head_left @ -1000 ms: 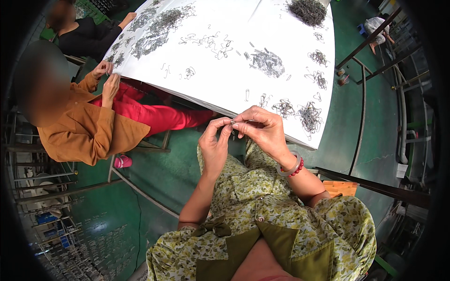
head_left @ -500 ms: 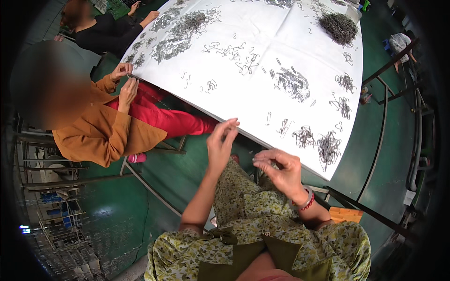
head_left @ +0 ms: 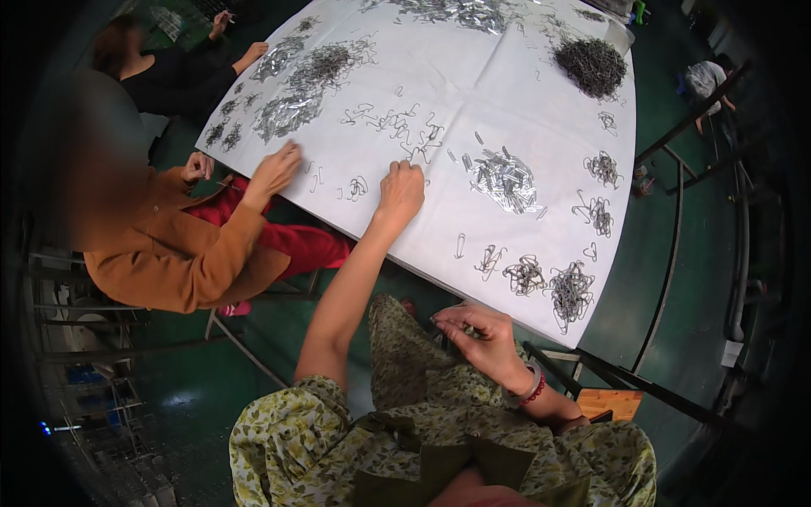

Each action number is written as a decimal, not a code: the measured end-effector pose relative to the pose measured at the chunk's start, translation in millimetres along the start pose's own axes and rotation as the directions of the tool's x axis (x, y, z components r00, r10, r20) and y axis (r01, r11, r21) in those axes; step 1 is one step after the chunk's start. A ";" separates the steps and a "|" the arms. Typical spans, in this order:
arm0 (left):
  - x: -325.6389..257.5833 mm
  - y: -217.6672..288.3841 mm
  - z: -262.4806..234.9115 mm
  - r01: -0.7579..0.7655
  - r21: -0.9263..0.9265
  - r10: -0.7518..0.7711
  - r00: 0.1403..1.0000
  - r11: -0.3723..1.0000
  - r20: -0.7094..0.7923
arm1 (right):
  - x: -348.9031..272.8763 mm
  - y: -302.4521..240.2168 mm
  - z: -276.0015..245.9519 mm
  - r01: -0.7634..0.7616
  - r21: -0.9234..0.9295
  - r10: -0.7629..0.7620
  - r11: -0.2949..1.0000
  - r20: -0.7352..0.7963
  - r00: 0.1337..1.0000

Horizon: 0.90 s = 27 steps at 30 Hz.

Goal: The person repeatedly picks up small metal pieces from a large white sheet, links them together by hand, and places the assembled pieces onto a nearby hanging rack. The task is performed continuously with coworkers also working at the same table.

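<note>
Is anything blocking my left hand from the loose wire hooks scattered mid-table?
Nothing visible does: your left hand is at the near end of the scattered wire hooks, though contact is unclear. The heaped metal pieces lie to the right.

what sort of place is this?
Likely a workshop or factory floor: a white-covered table bearing piles of bent wire pieces, a person in brown at its edge, and bare metal frames nearby.
</note>
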<state>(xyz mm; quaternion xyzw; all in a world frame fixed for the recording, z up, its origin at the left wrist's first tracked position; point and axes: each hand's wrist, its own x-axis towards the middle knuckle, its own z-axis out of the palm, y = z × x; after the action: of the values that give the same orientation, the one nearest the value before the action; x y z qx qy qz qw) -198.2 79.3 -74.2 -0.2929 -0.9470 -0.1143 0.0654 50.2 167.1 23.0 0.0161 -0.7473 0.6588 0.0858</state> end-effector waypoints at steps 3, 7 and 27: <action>-11.4 -2.6 -31.6 0.155 -0.189 -0.092 0.949 0.970 0.303 | 1.0 -5.8 1.3 -0.027 -0.017 0.026 1.000 -0.014 1.000; -22.3 -15.7 -42.8 0.314 -0.590 -0.134 0.935 0.744 0.328 | -3.5 1.3 6.2 -0.076 0.093 0.082 0.993 -0.058 0.995; -176.8 77.6 -136.2 -0.083 -0.937 0.065 0.996 0.340 -0.064 | -18.0 -5.8 10.5 0.028 0.170 0.018 0.985 -0.261 0.965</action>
<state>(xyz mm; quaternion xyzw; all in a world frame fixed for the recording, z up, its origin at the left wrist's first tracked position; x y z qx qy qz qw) -1.3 11.5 37.3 -0.3190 -0.6958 -0.6354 -0.1019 67.6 154.4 24.8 -0.0618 -0.6695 0.7172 0.1835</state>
